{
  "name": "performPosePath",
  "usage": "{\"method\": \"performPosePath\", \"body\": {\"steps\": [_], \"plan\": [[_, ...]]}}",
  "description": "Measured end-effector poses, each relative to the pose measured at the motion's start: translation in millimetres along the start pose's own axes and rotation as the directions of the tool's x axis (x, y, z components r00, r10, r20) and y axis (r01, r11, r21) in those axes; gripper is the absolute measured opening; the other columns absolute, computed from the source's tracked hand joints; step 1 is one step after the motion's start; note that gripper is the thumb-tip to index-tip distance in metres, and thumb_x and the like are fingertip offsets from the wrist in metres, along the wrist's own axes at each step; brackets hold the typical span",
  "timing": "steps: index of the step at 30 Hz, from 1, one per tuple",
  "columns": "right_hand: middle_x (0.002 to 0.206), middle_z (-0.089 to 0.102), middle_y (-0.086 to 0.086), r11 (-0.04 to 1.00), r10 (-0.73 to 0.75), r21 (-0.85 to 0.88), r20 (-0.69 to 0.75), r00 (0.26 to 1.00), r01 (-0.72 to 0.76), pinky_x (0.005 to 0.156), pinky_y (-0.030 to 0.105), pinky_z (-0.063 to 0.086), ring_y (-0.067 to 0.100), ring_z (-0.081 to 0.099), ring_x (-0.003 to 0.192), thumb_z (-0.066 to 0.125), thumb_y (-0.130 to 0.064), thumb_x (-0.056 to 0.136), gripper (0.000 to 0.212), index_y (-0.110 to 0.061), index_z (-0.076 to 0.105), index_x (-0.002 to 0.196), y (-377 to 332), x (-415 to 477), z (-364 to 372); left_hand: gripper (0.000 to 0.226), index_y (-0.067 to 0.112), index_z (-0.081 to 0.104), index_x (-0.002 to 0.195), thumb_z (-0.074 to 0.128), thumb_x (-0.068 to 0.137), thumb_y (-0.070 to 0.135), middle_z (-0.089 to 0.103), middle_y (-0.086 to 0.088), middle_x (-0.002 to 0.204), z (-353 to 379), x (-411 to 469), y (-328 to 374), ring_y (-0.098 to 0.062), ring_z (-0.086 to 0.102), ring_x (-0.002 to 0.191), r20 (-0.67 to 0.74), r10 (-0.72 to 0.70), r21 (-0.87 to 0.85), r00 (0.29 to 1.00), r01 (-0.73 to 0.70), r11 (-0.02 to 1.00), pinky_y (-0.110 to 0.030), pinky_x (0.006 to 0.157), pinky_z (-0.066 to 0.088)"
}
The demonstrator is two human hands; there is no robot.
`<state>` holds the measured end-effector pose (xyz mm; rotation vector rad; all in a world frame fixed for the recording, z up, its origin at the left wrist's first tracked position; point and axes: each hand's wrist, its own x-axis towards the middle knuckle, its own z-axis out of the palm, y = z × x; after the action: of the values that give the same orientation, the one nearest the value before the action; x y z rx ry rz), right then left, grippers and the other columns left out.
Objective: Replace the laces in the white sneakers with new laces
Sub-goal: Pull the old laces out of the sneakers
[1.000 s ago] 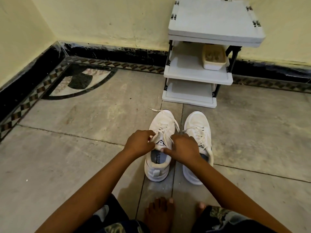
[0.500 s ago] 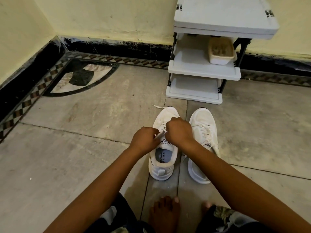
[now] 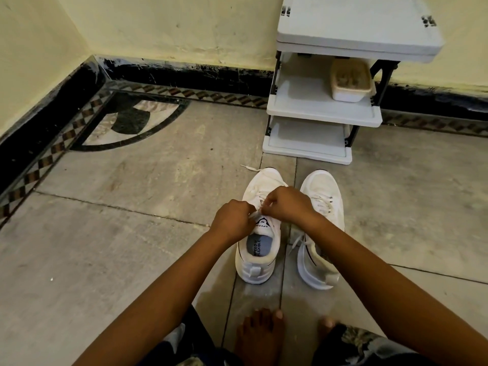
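Currently our left hand and right hand sit close together, almost touching, over the laced part of the left-side sneaker. Both have fingers curled and pinch the white lace; a short strip of it shows between them, just above the tongue logo. A loose lace end lies on the floor by that sneaker's toe. Left-side sneaker stands upright, toe away from us, heel toward our bare feet. Right-side sneaker stands just beside it, roughly parallel; our right forearm crosses over its heel half. Its own lace is threaded, one end hanging down the inner side toward the floor. Beyond both toes, a white three-tier shelf rack stands against the yellow wall; a pale tub sits on its middle shelf, right side.
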<state>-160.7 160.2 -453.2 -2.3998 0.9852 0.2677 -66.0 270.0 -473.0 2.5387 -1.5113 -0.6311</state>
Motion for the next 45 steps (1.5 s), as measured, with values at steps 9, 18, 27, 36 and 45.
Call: {"method": "performPosePath", "body": {"steps": [9, 18, 27, 36, 45], "plan": [[0.095, 0.065, 0.007, 0.998, 0.056, 0.032, -0.015, 0.998, -0.055, 0.069, 0.024, 0.04, 0.022, 0.06, 0.088, 0.062, -0.026, 0.085, 0.02, -0.011, 0.068, 0.096, -16.2, 1.2, -12.1, 0.029, 0.008, 0.066, 0.095, 0.05, 0.093, 0.032, 0.066, -0.018, 0.095, 4.7, -2.9, 3.4, -0.035, 0.061, 0.086, -0.047, -0.02, -0.029, 0.999, 0.019, 0.999, -0.031, 0.064, 0.038], [0.098, 0.069, 0.01, 0.846, 0.117, 0.517, 0.055, 0.992, -0.128, 0.079, 0.029, 0.05, 0.022, 0.062, 0.091, 0.071, -0.021, 0.079, 0.018, -0.008, 0.072, 0.092, -11.7, -2.0, 1.6, 0.028, 0.012, 0.067, 0.102, 0.051, 0.092, 0.032, 0.066, -0.015, 0.1, 7.3, -1.5, 3.9, -0.032, 0.062, 0.09, -0.045, -0.074, -0.043, 0.996, 0.072, 0.996, -0.032, 0.067, 0.042], [0.098, 0.064, 0.009, 0.997, 0.011, -0.075, -0.085, 0.996, -0.018, 0.077, 0.029, 0.04, 0.025, 0.056, 0.1, 0.061, -0.026, 0.085, 0.02, -0.01, 0.068, 0.094, -19.9, -4.5, -6.1, 0.032, 0.007, 0.065, 0.092, 0.047, 0.095, 0.034, 0.066, -0.017, 0.093, 7.1, -3.3, 4.7, -0.033, 0.061, 0.085, -0.054, -0.053, -0.051, 0.997, 0.051, 0.997, -0.03, 0.062, 0.036], [0.107, 0.069, 0.012, 0.922, 0.018, 0.387, 0.027, 0.999, -0.027, 0.083, 0.027, 0.045, 0.019, 0.061, 0.094, 0.072, -0.019, 0.08, 0.023, -0.006, 0.071, 0.099, -12.2, 1.0, -29.2, 0.027, 0.013, 0.065, 0.099, 0.048, 0.094, 0.033, 0.065, -0.011, 0.096, 11.4, -3.6, 2.0, -0.029, 0.061, 0.088, -0.077, -0.031, 0.002, 0.997, 0.031, 1.0, -0.028, 0.061, 0.037], [0.111, 0.064, 0.001, 0.966, -0.054, -0.255, -0.061, 0.997, 0.037, 0.076, 0.028, 0.038, 0.023, 0.057, 0.107, 0.062, -0.043, 0.083, 0.032, -0.022, 0.067, 0.106, -11.4, -5.7, -2.9, 0.029, 0.011, 0.064, 0.099, 0.047, 0.095, 0.035, 0.067, -0.013, 0.098, 8.9, -6.5, 5.4, -0.03, 0.061, 0.09, -0.096, -0.041, -0.03, 0.995, 0.038, 0.999, -0.029, 0.063, 0.036]]}}
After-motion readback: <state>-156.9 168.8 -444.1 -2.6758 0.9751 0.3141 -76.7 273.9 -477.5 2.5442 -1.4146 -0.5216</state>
